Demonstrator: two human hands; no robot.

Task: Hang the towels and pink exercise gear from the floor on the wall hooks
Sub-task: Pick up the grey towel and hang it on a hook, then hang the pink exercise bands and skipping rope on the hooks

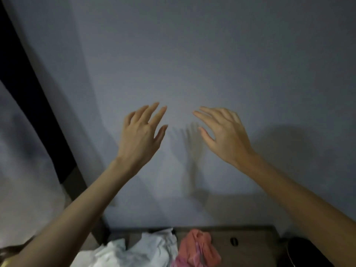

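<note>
Grey wall (192,54) shows between left hand (141,135), right hand (225,135).

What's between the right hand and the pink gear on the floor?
Nothing solid. In the head view, only bare grey wall with a hand shadow lies between the right hand and the pink gear.

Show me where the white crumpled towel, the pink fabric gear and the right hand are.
white crumpled towel (152,250): head view, on its middle folds.
pink fabric gear (195,246): head view, on its bunched upper part.
right hand (225,132): head view, on the back of the hand.
</note>
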